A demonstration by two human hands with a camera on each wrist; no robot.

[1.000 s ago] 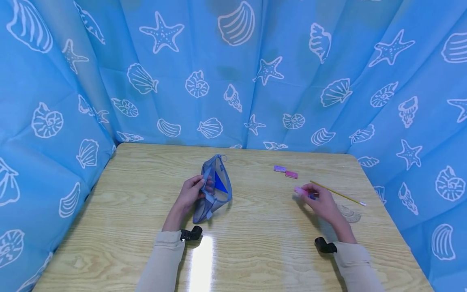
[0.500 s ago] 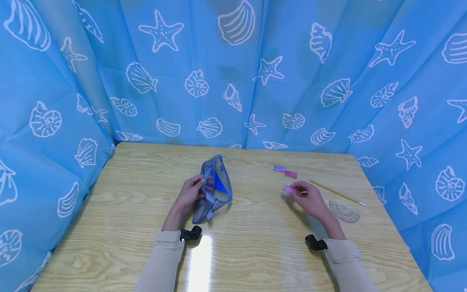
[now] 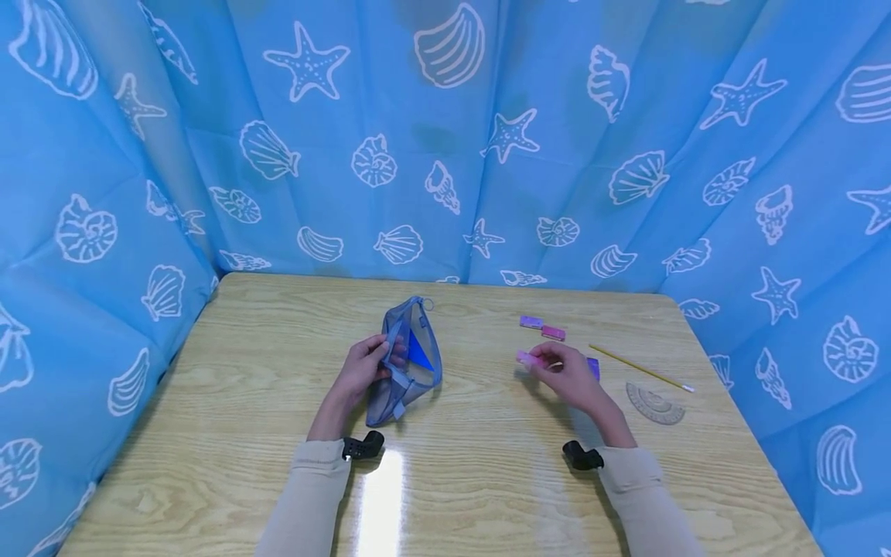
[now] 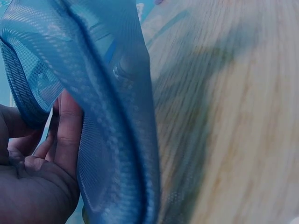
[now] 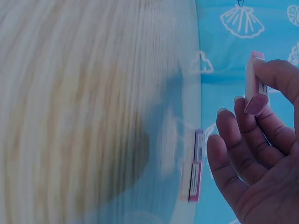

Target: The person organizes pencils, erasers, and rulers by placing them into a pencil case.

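Head view: the left hand [image 3: 363,363] grips the rim of a limp blue mesh pouch [image 3: 397,393], mouth gaping, over a wood-grained table [image 3: 480,464]; the right hand [image 3: 569,377] pinches a pink block [image 3: 528,358], near a slim yellow pencil [image 3: 639,367]. Left wrist: thumb and fingers hold the pouch's ribbed edge. Right wrist: the block, box-shaped, sits between thumb and fingers.

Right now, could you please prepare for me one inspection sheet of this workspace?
Surface: pale wood-grain table, bright glare near the front.
Job's things: open blue mesh pouch; small pink rectangular block.
Clutter: small purple rectangular block, small magenta rectangular block, thin yellow pencil, translucent semicircular protractor, partly hidden violet object.
Hands: left hand holds the pouch; right hand pinches the pink block.
Cables: nothing seen.
Surroundings: blue curtain with white shells and starfish.
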